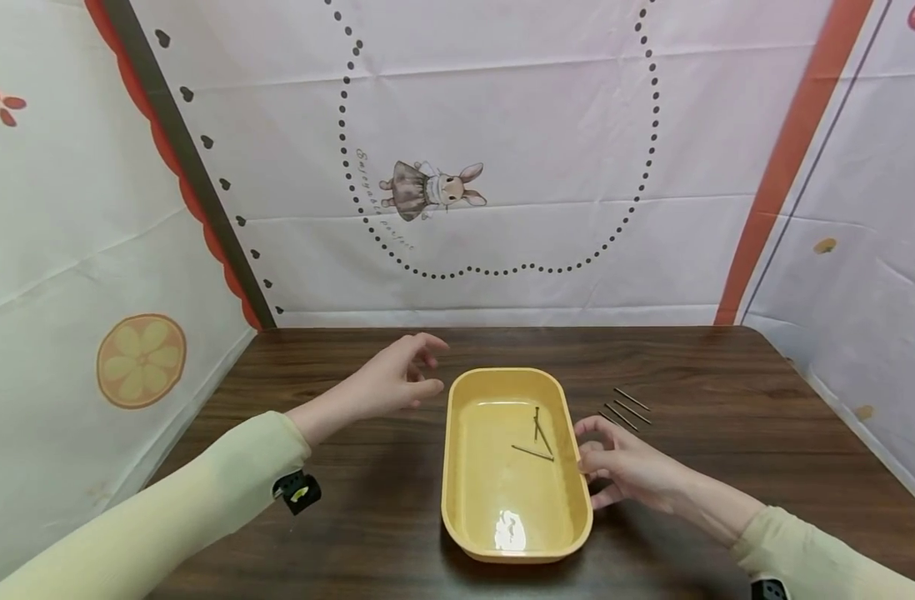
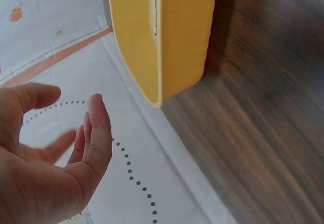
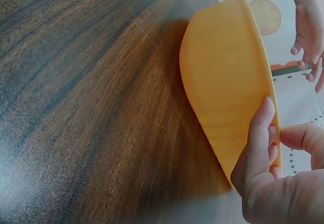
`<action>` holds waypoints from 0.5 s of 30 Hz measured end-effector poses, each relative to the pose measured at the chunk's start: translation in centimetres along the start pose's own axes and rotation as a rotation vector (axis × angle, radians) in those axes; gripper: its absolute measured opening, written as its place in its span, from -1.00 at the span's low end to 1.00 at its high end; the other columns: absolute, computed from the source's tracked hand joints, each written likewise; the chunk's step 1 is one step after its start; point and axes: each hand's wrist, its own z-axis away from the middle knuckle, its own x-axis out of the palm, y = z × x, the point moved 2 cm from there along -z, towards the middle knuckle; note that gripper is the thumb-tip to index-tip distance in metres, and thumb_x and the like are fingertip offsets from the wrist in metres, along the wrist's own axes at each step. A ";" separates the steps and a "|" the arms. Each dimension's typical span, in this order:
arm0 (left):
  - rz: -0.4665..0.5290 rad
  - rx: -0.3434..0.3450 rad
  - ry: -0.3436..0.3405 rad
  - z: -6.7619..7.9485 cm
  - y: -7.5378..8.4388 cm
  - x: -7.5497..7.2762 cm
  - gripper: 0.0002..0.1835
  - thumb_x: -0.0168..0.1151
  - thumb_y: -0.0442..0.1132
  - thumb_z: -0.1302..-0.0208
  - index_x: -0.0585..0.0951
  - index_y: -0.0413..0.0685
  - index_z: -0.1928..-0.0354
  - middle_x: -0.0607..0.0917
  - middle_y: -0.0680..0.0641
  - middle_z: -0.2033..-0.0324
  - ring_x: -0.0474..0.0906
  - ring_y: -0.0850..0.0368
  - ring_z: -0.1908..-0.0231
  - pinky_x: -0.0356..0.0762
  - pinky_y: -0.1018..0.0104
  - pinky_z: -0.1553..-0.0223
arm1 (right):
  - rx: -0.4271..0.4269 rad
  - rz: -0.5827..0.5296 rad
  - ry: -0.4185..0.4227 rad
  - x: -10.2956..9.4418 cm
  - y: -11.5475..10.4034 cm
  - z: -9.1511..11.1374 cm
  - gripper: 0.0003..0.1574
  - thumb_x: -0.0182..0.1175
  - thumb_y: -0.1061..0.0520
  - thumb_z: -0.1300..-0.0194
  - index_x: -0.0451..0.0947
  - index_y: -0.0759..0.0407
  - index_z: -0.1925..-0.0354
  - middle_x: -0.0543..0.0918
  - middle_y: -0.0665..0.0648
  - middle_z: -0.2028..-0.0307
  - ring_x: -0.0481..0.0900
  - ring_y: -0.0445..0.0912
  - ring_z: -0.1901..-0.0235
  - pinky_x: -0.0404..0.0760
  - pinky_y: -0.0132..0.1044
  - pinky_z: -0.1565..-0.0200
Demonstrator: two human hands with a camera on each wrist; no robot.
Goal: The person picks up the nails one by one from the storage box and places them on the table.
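A yellow rectangular tray (image 1: 452,467) with rounded corners stands on the table, a few thin dark nails (image 1: 532,452) lying inside it toward the right. My right hand (image 1: 630,468) pinches the tray's right rim; in the right wrist view the thumb (image 3: 298,135) is on the inner side and the fingers (image 3: 260,138) lie along the outer wall. To the left of the tray, my left hand (image 1: 390,379) hovers with relaxed, slightly bent fingers and holds nothing. The left wrist view shows a gap between this hand (image 2: 61,158) and the tray wall (image 2: 187,42).
Several more thin nails (image 1: 632,400) lie on the dark wood table (image 1: 330,500), just beyond my right hand. White printed cloth (image 1: 502,167) hangs behind the table and along both sides. Each wrist carries a small black camera (image 1: 297,492).
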 end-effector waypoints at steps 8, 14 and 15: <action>-0.127 0.058 -0.055 -1.4 1.5 0.5 -0.51 0.30 -0.21 -0.26 0.48 0.14 -0.24 0.47 -0.08 0.02 0.57 0.16 0.25 0.60 0.31 0.21 | 0.006 -0.007 0.002 -0.1 0.1 0.0 -0.37 0.08 0.33 -0.29 -0.01 0.25 -0.19 0.63 0.08 0.18 0.64 -0.14 0.25 0.74 -0.21 0.33; -0.187 0.081 -0.074 -2.5 2.4 1.0 -0.54 0.31 -0.17 -0.28 0.50 0.22 -0.22 0.51 -0.05 -0.02 0.59 0.15 0.16 0.60 0.28 0.14 | 0.022 -0.007 0.010 0.0 -0.1 -0.1 -0.36 0.10 0.33 -0.28 -0.01 0.26 -0.19 0.62 0.07 0.21 0.63 -0.14 0.24 0.74 -0.21 0.33; -0.195 0.086 -0.079 -2.7 2.6 1.1 -0.54 0.31 -0.16 -0.29 0.50 0.22 -0.22 0.52 -0.04 -0.02 0.59 0.15 0.15 0.60 0.28 0.13 | 0.025 -0.006 0.011 0.1 -0.2 0.0 -0.35 0.10 0.33 -0.27 -0.02 0.26 -0.19 0.62 0.07 0.21 0.63 -0.15 0.25 0.74 -0.21 0.33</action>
